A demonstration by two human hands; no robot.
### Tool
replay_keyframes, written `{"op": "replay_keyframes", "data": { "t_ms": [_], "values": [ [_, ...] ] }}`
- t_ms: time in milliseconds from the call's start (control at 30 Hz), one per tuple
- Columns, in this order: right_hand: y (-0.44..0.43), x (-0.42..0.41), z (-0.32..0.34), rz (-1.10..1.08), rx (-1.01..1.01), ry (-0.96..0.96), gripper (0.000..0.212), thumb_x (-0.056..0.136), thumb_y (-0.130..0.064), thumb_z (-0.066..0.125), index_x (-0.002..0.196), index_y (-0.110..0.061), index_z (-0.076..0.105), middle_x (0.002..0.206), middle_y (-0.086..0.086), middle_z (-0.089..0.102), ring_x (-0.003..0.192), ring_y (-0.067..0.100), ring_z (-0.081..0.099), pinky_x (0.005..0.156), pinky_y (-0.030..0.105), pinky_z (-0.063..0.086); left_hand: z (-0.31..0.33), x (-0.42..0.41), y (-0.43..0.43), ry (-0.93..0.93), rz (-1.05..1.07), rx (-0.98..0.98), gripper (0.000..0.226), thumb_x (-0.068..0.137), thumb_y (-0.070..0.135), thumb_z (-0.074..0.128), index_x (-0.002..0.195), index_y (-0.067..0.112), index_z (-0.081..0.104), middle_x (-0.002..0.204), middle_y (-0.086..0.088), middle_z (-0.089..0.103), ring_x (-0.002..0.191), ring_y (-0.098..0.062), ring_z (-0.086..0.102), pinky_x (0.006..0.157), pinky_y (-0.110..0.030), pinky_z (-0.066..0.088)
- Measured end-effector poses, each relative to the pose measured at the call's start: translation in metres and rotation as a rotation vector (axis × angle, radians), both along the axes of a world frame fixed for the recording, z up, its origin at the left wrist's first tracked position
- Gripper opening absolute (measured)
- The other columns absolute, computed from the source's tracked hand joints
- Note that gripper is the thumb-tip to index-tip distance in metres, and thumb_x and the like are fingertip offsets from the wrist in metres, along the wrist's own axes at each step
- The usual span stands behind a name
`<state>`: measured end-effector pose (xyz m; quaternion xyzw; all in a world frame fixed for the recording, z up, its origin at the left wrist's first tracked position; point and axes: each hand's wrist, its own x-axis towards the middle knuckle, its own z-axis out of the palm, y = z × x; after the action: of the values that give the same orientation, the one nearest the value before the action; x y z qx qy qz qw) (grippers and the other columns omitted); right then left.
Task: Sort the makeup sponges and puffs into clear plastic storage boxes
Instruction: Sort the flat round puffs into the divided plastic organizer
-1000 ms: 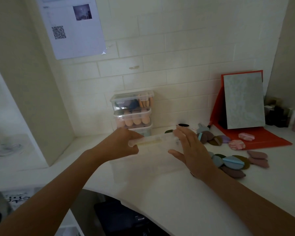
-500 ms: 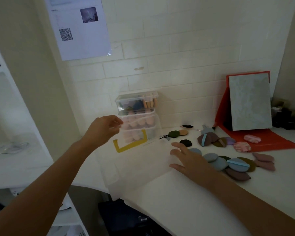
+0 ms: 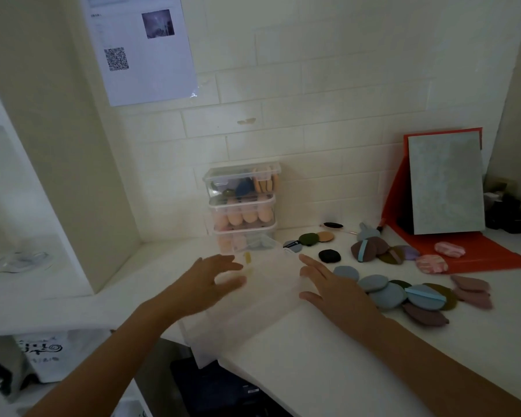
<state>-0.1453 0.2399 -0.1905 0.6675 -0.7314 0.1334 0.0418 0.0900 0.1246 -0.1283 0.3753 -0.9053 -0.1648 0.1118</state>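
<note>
A clear plastic storage box (image 3: pixel 262 299) lies blurred on the white counter between my hands, a yellow clasp (image 3: pixel 247 257) at its far edge. My left hand (image 3: pixel 206 281) hovers at its left side, fingers spread and holding nothing. On the box's right side rests my right hand (image 3: pixel 328 285), flat and open. Loose puffs lie to the right: blue-grey ones (image 3: pixel 387 291), a black one (image 3: pixel 330 255), a green one (image 3: pixel 309 239), brown ones (image 3: pixel 369 249) and pink marbled ones (image 3: pixel 432 263).
Three stacked clear boxes (image 3: pixel 242 206) filled with sponges stand against the tiled wall. A red stand with a grey panel (image 3: pixel 447 183) leans at the right, dark bottles (image 3: pixel 506 210) beside it. The counter edge (image 3: pixel 223 361) is close, with a dark object below.
Half a second ago my left hand held the clear lid with its yellow clasp raised; now that hand is down beside the box, open. My right hand stayed at the box's right side.
</note>
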Motion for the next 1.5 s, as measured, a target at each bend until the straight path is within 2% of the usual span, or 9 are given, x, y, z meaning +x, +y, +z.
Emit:
{"op": "replay_keyframes", "data": {
  "t_ms": [100,267,433,667,833,933,1100,1233,1500],
  "values": [
    [-0.001,0.001,0.002,0.002,-0.005,-0.034,0.048,0.098,-0.043,0.04,0.14,-0.023,0.032,0.157,-0.02,0.001,0.093,0.012,0.062,0.07,0.021,0.046,0.003,-0.004,0.016,-0.237,-0.032,0.064,0.079,0.077,0.069,0.041,0.146,0.038,0.017,0.156,0.009,0.013,0.144,-0.015,0.012,0.117,-0.045,0.006],
    [-0.001,-0.005,-0.001,0.076,-0.128,0.002,0.059,0.091,-0.056,0.033,0.135,-0.019,0.046,0.155,-0.011,0.024,0.074,0.013,0.064,0.057,0.022,0.042,-0.001,-0.002,0.011,-0.254,-0.037,0.064,0.123,0.038,0.102,0.011,0.146,0.043,0.005,0.158,0.007,0.005,0.145,-0.017,0.01,0.117,-0.045,0.01],
    [0.012,-0.015,0.02,0.074,-0.145,-0.249,0.062,0.093,-0.052,0.038,0.147,-0.029,0.021,0.131,-0.02,0.039,0.109,-0.01,0.043,0.097,0.019,0.034,-0.006,-0.007,0.005,-0.129,-0.052,0.066,0.131,0.029,0.103,0.018,0.144,0.042,0.016,0.155,0.01,0.02,0.14,-0.015,0.023,0.115,-0.039,0.018],
    [0.025,-0.097,0.031,-0.347,-0.245,-0.429,0.039,0.091,-0.02,0.058,0.128,-0.012,0.048,0.119,0.007,0.059,0.11,0.026,0.057,0.089,0.031,0.044,-0.008,-0.021,0.0,-0.015,-0.028,0.12,0.095,0.058,0.079,0.05,0.141,0.04,0.028,0.151,0.009,0.031,0.135,-0.014,0.033,0.111,-0.035,0.028],
    [0.047,-0.112,0.055,-0.201,0.224,-0.433,0.045,0.08,-0.032,0.073,0.12,-0.03,0.054,0.115,-0.014,0.055,0.108,0.005,0.054,0.078,0.011,0.041,-0.009,-0.027,-0.006,-0.017,-0.045,0.136,0.111,0.042,0.096,0.039,0.139,0.044,0.029,0.149,0.009,0.034,0.131,-0.014,0.037,0.106,-0.031,0.032],
    [0.06,-0.109,0.062,-0.155,0.377,-0.37,0.045,0.072,-0.038,0.078,0.113,-0.039,0.059,0.115,-0.023,0.051,0.105,-0.003,0.049,0.083,0.013,0.043,-0.011,-0.032,-0.008,-0.01,-0.046,0.129,0.117,0.036,0.099,0.035,0.139,0.044,0.029,0.148,0.009,0.035,0.13,-0.014,0.038,0.104,-0.031,0.032],
    [0.066,-0.107,0.051,-0.125,0.331,-0.254,0.054,0.067,-0.033,0.083,0.106,-0.049,0.048,0.11,-0.028,0.048,0.105,-0.002,0.046,0.089,0.015,0.04,-0.012,-0.044,-0.006,-0.004,-0.036,0.088,0.082,0.068,0.069,0.055,0.14,0.04,0.03,0.148,0.008,0.036,0.13,-0.014,0.039,0.106,-0.032,0.032],
    [0.07,-0.103,0.046,-0.099,0.338,-0.246,0.067,0.068,-0.037,0.082,0.124,-0.041,0.046,0.114,-0.022,0.05,0.107,0.0,0.049,0.089,0.014,0.041,-0.015,-0.046,-0.005,0.03,-0.032,0.051,0.068,0.078,0.061,0.056,0.138,0.037,0.035,0.146,0.006,0.039,0.127,-0.014,0.042,0.104,-0.03,0.035],
    [0.073,-0.101,0.046,-0.083,0.124,-0.063,0.022,0.09,-0.034,0.06,0.108,-0.029,0.071,0.109,-0.018,0.064,0.094,0.001,0.057,0.072,0.006,0.037,-0.01,-0.028,0.001,0.389,-0.077,0.054,0.024,0.095,0.038,0.043,0.108,0.03,0.062,0.114,0.017,0.055,0.1,0.003,0.052,0.081,-0.008,0.035]
  ]
}}
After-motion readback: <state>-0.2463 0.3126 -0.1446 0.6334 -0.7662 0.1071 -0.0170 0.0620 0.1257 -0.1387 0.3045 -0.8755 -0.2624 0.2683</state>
